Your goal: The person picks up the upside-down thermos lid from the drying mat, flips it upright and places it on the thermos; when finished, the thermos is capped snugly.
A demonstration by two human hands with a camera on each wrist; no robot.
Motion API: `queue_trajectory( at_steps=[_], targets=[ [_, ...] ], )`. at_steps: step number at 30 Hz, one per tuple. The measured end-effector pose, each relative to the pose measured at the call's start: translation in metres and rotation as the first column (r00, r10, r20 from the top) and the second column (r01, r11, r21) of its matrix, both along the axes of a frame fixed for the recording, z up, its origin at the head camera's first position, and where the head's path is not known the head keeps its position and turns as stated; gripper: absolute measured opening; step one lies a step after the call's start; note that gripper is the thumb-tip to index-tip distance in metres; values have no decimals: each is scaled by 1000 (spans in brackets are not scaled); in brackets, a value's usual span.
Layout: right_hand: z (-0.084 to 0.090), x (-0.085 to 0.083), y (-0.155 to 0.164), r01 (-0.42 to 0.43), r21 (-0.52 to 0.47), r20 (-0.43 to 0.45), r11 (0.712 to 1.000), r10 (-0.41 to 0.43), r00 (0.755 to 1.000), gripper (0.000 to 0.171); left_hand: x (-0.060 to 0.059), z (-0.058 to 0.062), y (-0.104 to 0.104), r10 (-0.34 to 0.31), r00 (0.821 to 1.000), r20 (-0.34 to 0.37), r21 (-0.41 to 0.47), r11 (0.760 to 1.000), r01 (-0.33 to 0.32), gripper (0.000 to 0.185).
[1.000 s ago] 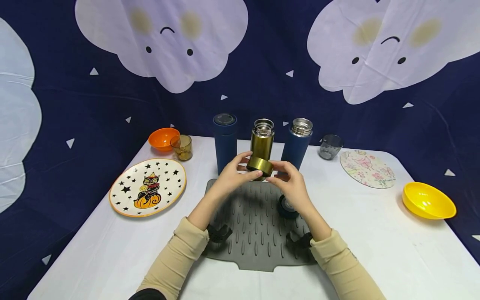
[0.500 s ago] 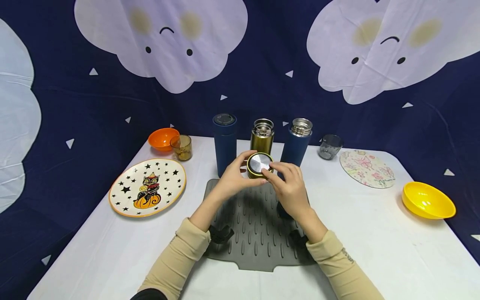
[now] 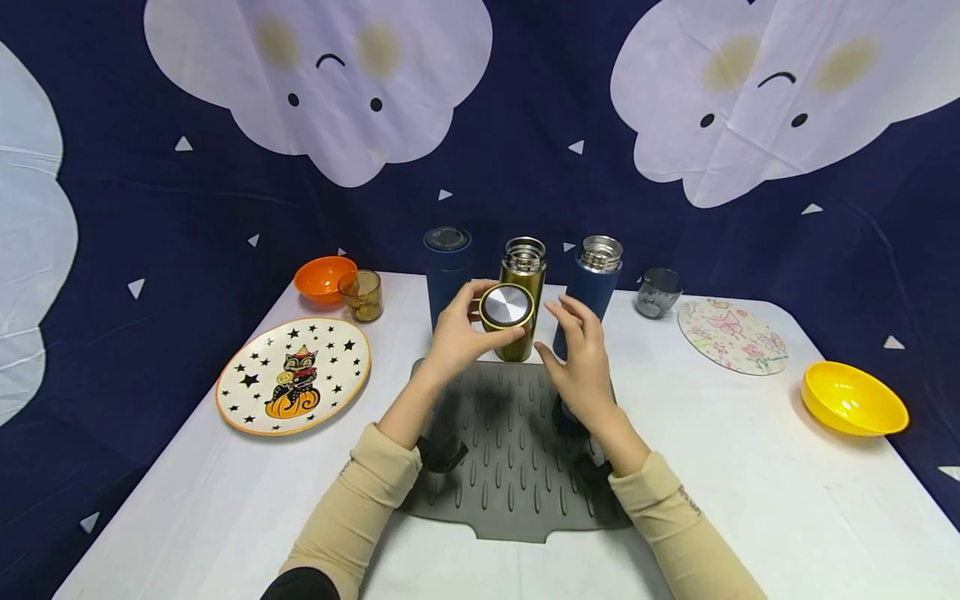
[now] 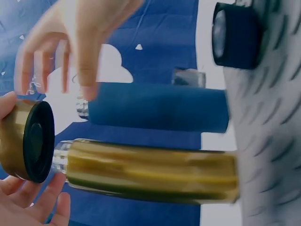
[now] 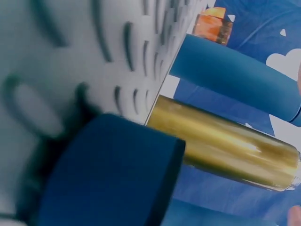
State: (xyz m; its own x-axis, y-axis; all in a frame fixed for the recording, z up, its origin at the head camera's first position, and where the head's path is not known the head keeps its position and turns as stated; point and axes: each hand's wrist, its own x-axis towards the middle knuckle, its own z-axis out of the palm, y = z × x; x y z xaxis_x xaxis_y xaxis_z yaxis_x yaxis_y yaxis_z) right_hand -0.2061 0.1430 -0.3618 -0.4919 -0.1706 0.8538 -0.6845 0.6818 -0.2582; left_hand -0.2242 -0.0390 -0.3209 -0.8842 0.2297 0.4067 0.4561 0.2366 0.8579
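Note:
My left hand (image 3: 480,321) grips a gold lid (image 3: 507,306) with a silver top, holding it up in front of the open gold flask (image 3: 525,255). In the left wrist view the gold lid (image 4: 26,141) sits just off the mouth of the gold flask (image 4: 150,172). My right hand (image 3: 555,329) hovers open beside the lid, fingers spread, not touching it. Left of the gold flask is a capped blue flask (image 3: 447,267), and right of it an open blue flask (image 3: 596,279). A blue lid (image 5: 108,174) lies on the grey ribbed mat (image 3: 510,458) under my right wrist.
A star-patterned cat plate (image 3: 294,375), an orange bowl (image 3: 324,277) and an amber glass (image 3: 362,294) stand at the left. At the right are a grey glass (image 3: 657,292), a floral round mat (image 3: 732,336) and a yellow bowl (image 3: 853,398). A cloud-print backdrop hangs behind the white table.
The gold lid rose from low in front of the flask and turned its silver top toward me. My right hand let go of it and opened; the left keeps hold.

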Motion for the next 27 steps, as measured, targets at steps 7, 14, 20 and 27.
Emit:
queue_trajectory(
  at_steps=[7, 14, 20, 27],
  targets=[
    [5, -20, -4, -13, -241, 457, 970, 125, 881, 87, -19, 31, 9, 67, 996, -53, 11, 998, -67, 68],
    [9, -44, -12, 3, -419, 702, 908, 322, 635, 103, -46, 43, 29, 126, 986, -108, 14, 992, -126, 70],
    [6, -61, -18, 31, -429, 723, 903, 322, 611, 100, -61, 37, 41, 146, 985, -94, -15, 989, -148, 71],
    [2, -75, -23, 50, -441, 682, 896, 299, 668, 97, -71, 30, 45, 213, 975, -71, -32, 976, -215, 71]
  ],
)
